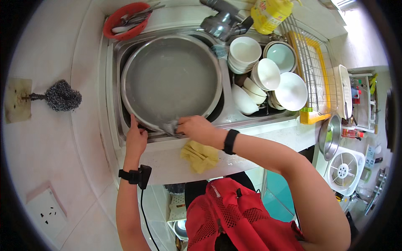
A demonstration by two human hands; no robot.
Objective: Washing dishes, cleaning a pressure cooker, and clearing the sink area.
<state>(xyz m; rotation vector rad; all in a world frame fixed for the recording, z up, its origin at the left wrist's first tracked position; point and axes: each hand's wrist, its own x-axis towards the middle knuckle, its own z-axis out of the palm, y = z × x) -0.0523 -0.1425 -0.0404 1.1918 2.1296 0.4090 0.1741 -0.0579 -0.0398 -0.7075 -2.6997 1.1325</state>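
A large round stainless steel basin (172,78) with cloudy grey water in it fills the left bowl of a metal sink (234,117). My right hand (196,129) is closed on a blurred grey scrubbing cloth (171,127), pressed against the basin's near rim. At the basin's lower left, my left hand (135,139) touches the outside of the rim with its index finger; the thumb is apart and some fingers are hidden. In the right bowl stand several white bowls (267,73), some stacked and some tilted. A crumpled yellow cloth (200,156) lies on the counter just below my right hand.
Behind the sink are a red plastic basket (127,31) of utensils, a faucet (221,23) and a yellow detergent bottle (270,15). A wire dish rack (314,66) stands to the right. A steel wool scrubber (62,95) hangs on the left wall. A cable (142,204) trails from my left wrist.
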